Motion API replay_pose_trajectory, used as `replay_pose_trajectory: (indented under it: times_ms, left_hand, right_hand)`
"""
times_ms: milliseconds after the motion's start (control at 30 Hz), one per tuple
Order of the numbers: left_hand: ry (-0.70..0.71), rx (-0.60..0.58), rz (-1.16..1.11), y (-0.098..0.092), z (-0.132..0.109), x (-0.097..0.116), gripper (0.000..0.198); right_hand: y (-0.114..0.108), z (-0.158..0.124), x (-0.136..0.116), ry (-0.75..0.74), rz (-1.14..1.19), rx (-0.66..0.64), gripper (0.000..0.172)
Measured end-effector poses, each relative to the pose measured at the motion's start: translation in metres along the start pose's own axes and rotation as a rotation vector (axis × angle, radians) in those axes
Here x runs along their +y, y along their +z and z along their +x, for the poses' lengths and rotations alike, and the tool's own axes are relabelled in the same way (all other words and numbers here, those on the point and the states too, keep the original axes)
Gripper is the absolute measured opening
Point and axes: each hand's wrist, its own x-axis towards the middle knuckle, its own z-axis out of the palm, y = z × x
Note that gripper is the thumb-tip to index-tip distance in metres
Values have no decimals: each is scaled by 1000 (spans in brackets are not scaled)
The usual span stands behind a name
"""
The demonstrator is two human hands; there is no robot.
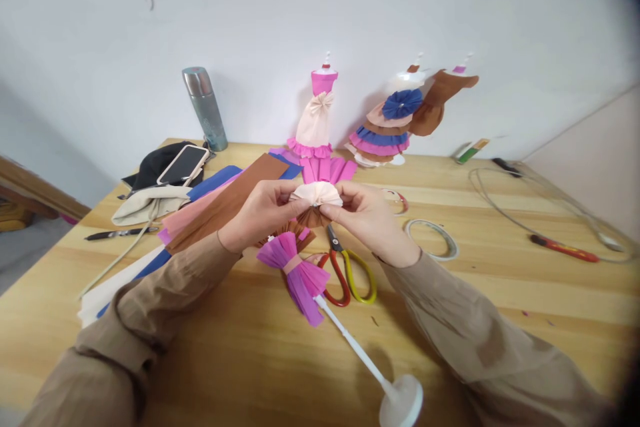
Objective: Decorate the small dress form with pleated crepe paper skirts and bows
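Observation:
Between both hands, above the table, is a pleated paper rosette (318,193), cream on its upper half and brown below, with a tiny bead at its centre. My left hand (257,210) pinches its left side, and my right hand (373,219) pinches the right, thumbs near the middle. Beneath them a small white dress stand (361,349) lies on its side, wearing a purple paper bow (293,265) with a pink band. Pleated brown paper shows partly behind the bow. Scissors (349,273) with red and yellow handles lie just right of it, blades partly hidden by my right hand.
Crepe paper strips (220,210) and a phone (183,165) lie left on the wooden table (240,360). Along the wall stand a flask (206,110) and three dressed mannequins, one in pink (315,117). Tape (431,240), a cable and a red-handled tool (564,249) are right.

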Motion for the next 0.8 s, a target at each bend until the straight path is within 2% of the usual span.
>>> replay_pose_trajectory:
  times_ms: [233,367,500,633,800]
  left_hand:
    - [-65,69,-9,-3,1,-5,26]
    - [-2,70,50,0,-1,-3,19]
    - [47,55,197,2,-4,0,19]
    - [91,39,318,5,-7,-2,23]
    - [110,4,331,8,-7,-5,24]
  right_hand:
    - [-3,0,-3,-30,-124,62,11]
    - [-4,-2,-6,-143,-233,161,32]
    - [-3,-5,-9,-350,-409,243,7]
    - [0,-9,-9,-485,-541,233,8]
    - [5,-12,-11,-543,-582,162,10]
